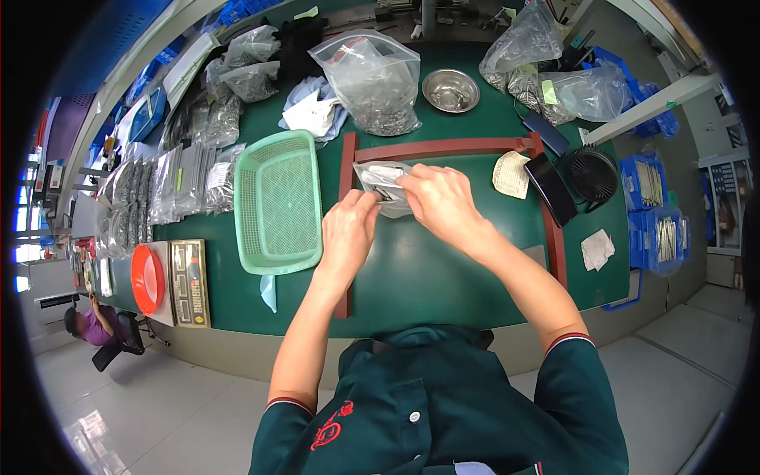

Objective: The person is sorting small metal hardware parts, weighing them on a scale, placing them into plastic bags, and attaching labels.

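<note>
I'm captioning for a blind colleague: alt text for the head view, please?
A person's left hand and right hand hold a small plastic bag above a green table, between red bars. A green basket is to the left, a metal bowl beyond.

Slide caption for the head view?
Left hand and right hand hold a small plastic bag over a green table, beside a light-green basket.

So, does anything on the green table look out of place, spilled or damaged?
Nothing looks spilled or damaged. A blue scrap lies at the near end of the basket, and a crumpled cloth lies alone toward the right of the table; both look stray.
</note>
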{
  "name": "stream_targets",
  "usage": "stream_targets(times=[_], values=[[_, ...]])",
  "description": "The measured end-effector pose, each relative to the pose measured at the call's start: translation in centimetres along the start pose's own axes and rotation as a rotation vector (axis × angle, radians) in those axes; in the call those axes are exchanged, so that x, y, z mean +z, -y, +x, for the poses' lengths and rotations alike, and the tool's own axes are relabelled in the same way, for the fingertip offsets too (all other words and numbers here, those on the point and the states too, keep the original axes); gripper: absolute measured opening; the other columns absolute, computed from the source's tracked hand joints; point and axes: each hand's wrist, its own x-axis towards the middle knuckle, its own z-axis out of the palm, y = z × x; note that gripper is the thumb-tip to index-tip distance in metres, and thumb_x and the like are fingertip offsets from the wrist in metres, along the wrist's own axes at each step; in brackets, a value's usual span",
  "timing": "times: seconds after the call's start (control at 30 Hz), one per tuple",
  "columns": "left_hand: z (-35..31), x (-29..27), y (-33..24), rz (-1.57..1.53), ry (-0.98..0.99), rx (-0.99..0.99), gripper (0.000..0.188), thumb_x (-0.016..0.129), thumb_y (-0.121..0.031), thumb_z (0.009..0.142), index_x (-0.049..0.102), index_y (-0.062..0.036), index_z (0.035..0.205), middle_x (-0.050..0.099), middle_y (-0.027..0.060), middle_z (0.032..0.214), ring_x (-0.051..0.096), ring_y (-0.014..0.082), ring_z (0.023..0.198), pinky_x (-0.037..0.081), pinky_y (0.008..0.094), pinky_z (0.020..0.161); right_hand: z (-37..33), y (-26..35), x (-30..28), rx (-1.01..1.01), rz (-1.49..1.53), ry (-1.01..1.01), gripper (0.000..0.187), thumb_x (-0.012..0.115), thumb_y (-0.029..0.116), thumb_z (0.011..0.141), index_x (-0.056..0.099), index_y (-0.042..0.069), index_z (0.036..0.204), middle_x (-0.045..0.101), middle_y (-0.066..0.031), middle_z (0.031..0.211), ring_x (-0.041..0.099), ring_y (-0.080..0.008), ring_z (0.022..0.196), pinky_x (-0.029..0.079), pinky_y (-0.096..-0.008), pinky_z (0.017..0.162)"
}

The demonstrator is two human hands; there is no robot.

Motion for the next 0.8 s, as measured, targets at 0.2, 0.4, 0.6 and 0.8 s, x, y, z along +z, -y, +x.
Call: stream_targets(times=[0.2,0.4,0.6,0.8], values=[[-0.1,0.4,0.0,-0.008,-0.021,0.09,0.011,0.061,-0.005,0.075,0.061,-0.0039,0.087,0.057,0.012,0.077,0.057,0.0319,0.065,0.046,0.0396,0.057,3.7,1.2,1.3,-0.03,-0.208,0.239,0.009,0.061,0.009,0.064,0.064,0.002,0.069,0.063,-0.0165,0.073,0.064,-0.0297,0.067,0.051,-0.0385,0.06],[-0.5,-0.1,0.5,-0.001,-0.037,0.025,0.012,0.062,-0.004,0.075,0.062,-0.0027,0.087,0.057,0.0126,0.075,0.058,0.0317,0.066,0.047,0.0397,0.059,5.4,2.1,4.3,-0.012,-0.207,0.277,0.009,0.063,0.009,0.063,0.065,0.004,0.071,0.065,-0.0159,0.077,0.065,-0.0269,0.077,0.052,-0.0362,0.064],[-0.4,0.1,-0.1,-0.04,-0.081,0.057,0.012,0.062,-0.003,0.074,0.062,-0.0025,0.087,0.06,0.0118,0.078,0.059,0.0311,0.068,0.048,0.0387,0.061,7.1,0.1,6.4,0.082,-0.322,0.545,0.013,0.066,0.012,0.063,0.068,0.006,0.075,0.066,-0.0143,0.08,0.065,-0.0269,0.077,0.052,-0.0364,0.066],[-0.2,0.4,0.1,-0.06,-0.084,0.042,0.013,0.064,-0.003,0.074,0.062,-0.0016,0.087,0.06,0.0121,0.081,0.06,0.0314,0.069,0.048,0.0385,0.059,3.2,-0.4,1.4,-0.04,-0.077,0.185,0.013,0.063,0.016,0.073,0.067,0.005,0.076,0.065,-0.0121,0.077,0.064,-0.0281,0.076,0.052,-0.0357,0.066]])
